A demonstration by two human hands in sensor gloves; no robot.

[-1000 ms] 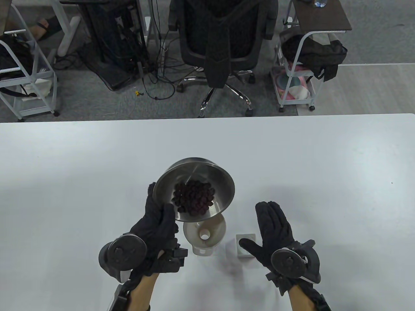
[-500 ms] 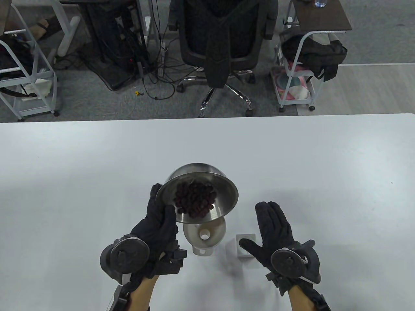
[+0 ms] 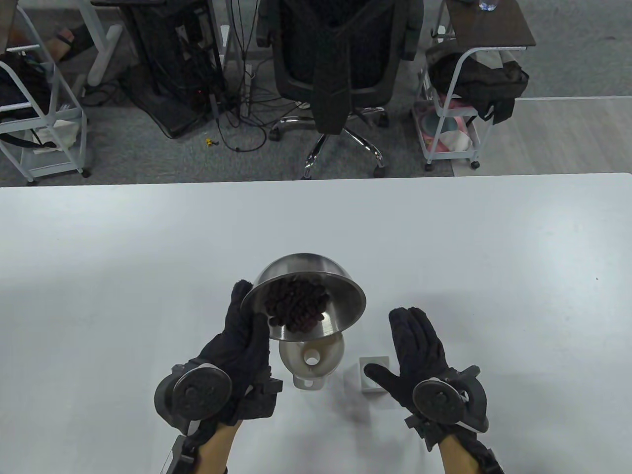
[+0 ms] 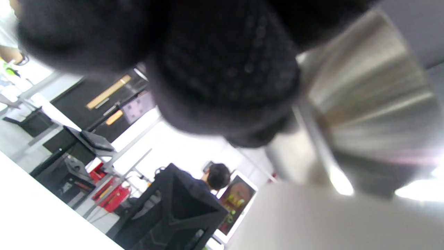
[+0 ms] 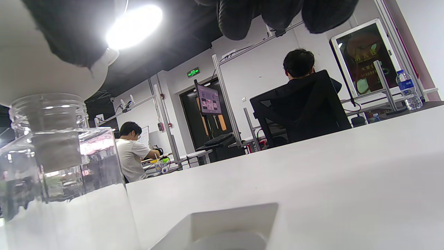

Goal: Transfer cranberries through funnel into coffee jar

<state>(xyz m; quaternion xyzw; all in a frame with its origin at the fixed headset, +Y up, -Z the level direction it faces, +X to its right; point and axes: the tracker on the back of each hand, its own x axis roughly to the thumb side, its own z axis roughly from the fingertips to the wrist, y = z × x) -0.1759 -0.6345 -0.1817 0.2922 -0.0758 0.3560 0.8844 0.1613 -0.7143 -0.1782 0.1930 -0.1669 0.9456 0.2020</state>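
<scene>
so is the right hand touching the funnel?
Apart. The table view shows bare table between the right hand, open and flat, and the white funnel; the small white lid lies between them.

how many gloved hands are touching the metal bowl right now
1. The left hand holds the metal bowl by its left rim, tilted over the funnel. The right hand lies open on the table, apart from the bowl.

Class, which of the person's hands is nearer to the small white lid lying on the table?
Right. The right hand lies flat beside the white lid, its thumb over it; the left hand grips the steel bowl beyond the funnel.
</scene>
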